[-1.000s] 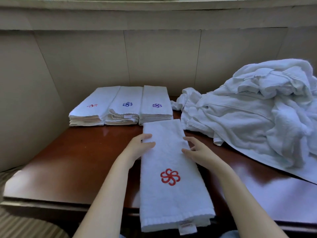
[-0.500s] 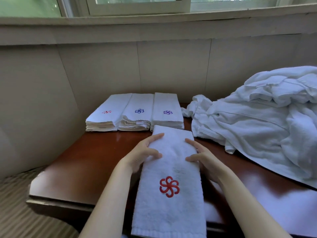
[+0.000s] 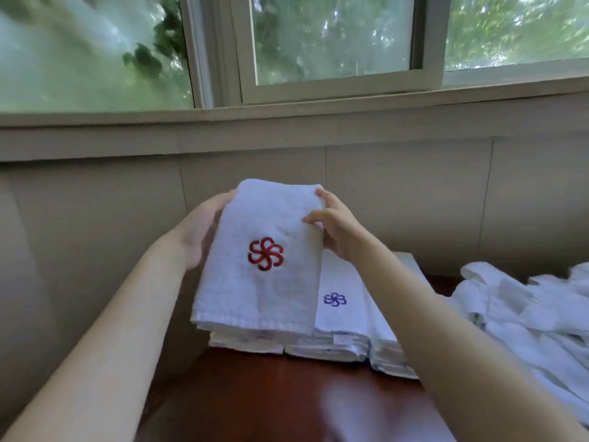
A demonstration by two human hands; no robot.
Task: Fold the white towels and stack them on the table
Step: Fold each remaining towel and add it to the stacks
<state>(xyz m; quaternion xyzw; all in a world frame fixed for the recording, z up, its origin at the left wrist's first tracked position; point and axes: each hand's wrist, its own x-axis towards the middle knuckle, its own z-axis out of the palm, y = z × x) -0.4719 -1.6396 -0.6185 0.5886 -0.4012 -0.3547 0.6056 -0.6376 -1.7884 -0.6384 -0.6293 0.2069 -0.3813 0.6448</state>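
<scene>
A folded white towel with a red flower emblem (image 3: pixel 261 260) is held up above the leftmost stack of folded towels (image 3: pixel 245 341). My left hand (image 3: pixel 200 231) grips its left side, fingers hidden behind the cloth. My right hand (image 3: pixel 334 228) pinches its upper right edge. The towel's lower hem touches or hangs just over the left stack. Beside it lies a stack topped by a towel with a blue emblem (image 3: pixel 338 301), and a third stack (image 3: pixel 392 352) is partly hidden by my right forearm.
A heap of unfolded white towels (image 3: pixel 535 314) lies at the right on the dark wooden table (image 3: pixel 287 397). A beige panelled wall (image 3: pixel 398 193) and a window (image 3: pixel 331 39) rise behind the stacks.
Both hands lifted the red-emblem towel off the table and carried it forward over the leftmost stack. The view tilted upward, bringing the window into sight.
</scene>
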